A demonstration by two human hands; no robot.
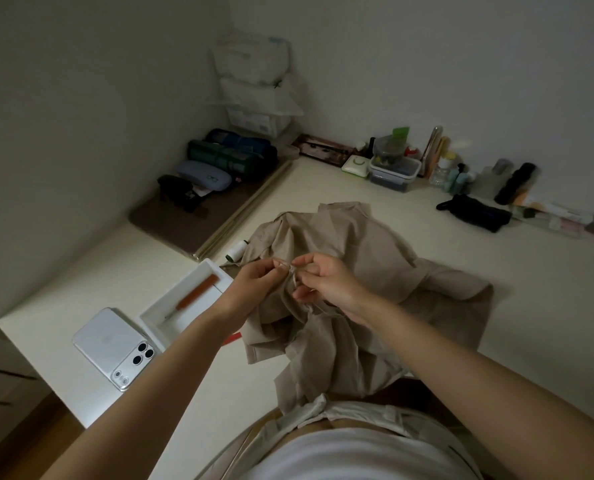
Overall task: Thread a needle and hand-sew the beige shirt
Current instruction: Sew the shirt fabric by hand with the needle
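**White top point(351, 455) at the near edge, beige shirt point(375, 244) under two pinching hands**

The person's white top fills the frame at 6 o'clock, with both bare forearms reaching away from it. The pale worktop point(461, 244) carries the beige shirt at its middle. The shirt is a plain, matt, sand-coloured cloth, heaped in deep folds. Its far part is spread flat towards 12 o'clock and its near part spills over the worktop edge towards the lap.

At 8 o'clock from the shirt a white phone point(115, 348) lies camera side up. Just beyond it sits a white tray point(157, 318) holding an orange-handled tool point(198, 292). A spool of white thread point(236, 251) touches the shirt's edge at 10 o'clock.

The left hand point(254, 282) and right hand point(326, 282) meet above the shirt's centre folds. The left fingers point(271, 266) are pressed thumb to forefinger, and the right fingers point(306, 259) do the same. Both pinch a thin pale thread point(293, 277) that loops down between them, just over the cloth. The needle is too small to make out.
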